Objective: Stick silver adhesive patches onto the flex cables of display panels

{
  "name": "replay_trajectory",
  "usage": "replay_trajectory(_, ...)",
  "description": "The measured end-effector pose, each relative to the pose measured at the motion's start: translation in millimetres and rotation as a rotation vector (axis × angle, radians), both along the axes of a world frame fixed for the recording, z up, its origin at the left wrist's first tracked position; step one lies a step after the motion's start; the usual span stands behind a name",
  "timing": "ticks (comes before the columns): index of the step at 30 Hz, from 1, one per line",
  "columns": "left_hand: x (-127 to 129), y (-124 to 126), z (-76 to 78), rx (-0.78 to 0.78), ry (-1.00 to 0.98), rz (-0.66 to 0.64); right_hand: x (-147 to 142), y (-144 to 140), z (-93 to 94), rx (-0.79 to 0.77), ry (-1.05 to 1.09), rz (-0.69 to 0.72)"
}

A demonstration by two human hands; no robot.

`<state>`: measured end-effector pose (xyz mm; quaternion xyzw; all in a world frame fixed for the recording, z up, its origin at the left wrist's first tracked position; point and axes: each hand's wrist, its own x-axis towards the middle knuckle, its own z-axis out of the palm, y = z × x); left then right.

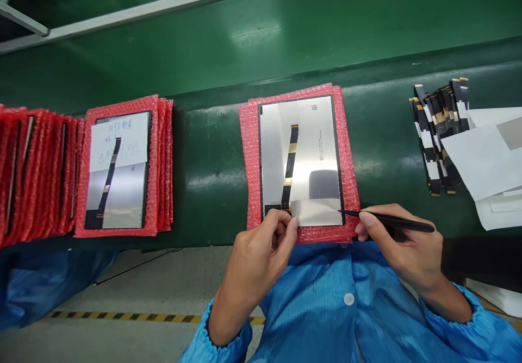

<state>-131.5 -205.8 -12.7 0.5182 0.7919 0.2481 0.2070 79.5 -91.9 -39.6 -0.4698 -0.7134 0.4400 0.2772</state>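
Observation:
A silver display panel (pixel 314 135) with a black and gold flex cable (pixel 290 162) lies on a small stack of red bubble-wrap sheets (pixel 249 151) at the near edge of the green bench. My left hand (pixel 261 249) pinches the left end of a grey strip of film (pixel 316 212) along the panel's near edge. My right hand (pixel 402 241) holds black tweezers (pixel 387 220), with the tip touching the strip's right end.
Another panel with a handwritten paper note (pixel 118 140) sits on red bubble wrap at the left, beside a fanned row of wrapped panels (pixel 36 173). Loose flex cables (pixel 438 129) and white paper sheets (pixel 485 156) lie at the right. A green conveyor (pixel 261 37) runs behind.

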Motion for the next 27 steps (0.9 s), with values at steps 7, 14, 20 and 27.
replay_trajectory(7,0,0,-2.4,0.007,0.065,-0.023,1,-1,-1.4,-0.003,-0.002,-0.007)
replay_trajectory(14,0,-2,-5.2,0.015,0.177,-0.055,3,-2,-4.4,0.026,-0.024,0.005)
replay_trajectory(20,3,-3,-6.2,0.025,0.280,-0.069,5,-5,-8.9,0.093,-0.034,-0.009)
replay_trajectory(27,4,-1,-6.1,0.011,0.306,-0.052,6,-7,-13.0,0.102,-0.001,-0.024)
